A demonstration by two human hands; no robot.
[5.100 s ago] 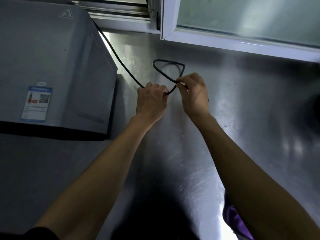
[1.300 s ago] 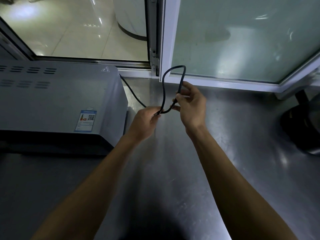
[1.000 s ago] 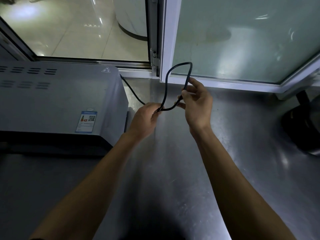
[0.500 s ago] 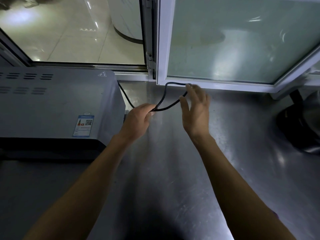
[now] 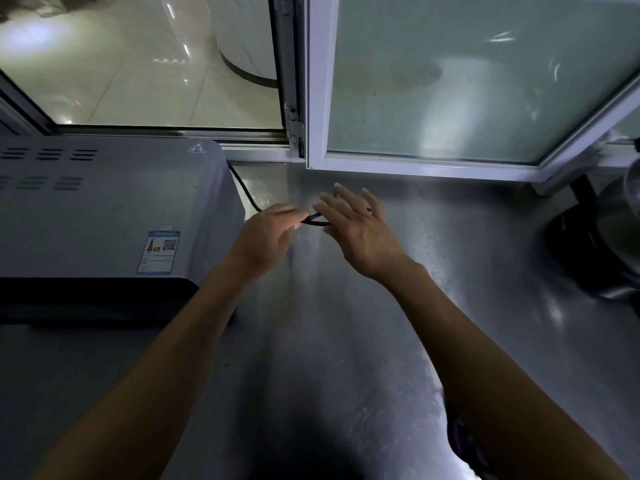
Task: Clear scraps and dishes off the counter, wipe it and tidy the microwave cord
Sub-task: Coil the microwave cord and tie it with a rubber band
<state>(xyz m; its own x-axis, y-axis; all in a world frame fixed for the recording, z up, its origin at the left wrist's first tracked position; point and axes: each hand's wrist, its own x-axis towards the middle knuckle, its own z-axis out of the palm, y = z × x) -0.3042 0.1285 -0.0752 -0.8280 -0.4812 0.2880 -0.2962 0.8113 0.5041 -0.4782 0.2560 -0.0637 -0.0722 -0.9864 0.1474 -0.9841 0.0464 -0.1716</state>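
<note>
The left hand (image 5: 266, 233) pinches the black cord (image 5: 313, 221) beside the microwave (image 5: 104, 209); the right hand (image 5: 360, 226) hovers with fingers spread (holding nothing) above the desk (image 5: 346, 341).

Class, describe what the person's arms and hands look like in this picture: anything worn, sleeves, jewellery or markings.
Both forearms are bare; no sleeve reaches them. The left hand and right hand wear no gloves, and no watch or bracelet shows at either wrist. Whether a finger carries a ring is too blurred to tell.
</note>
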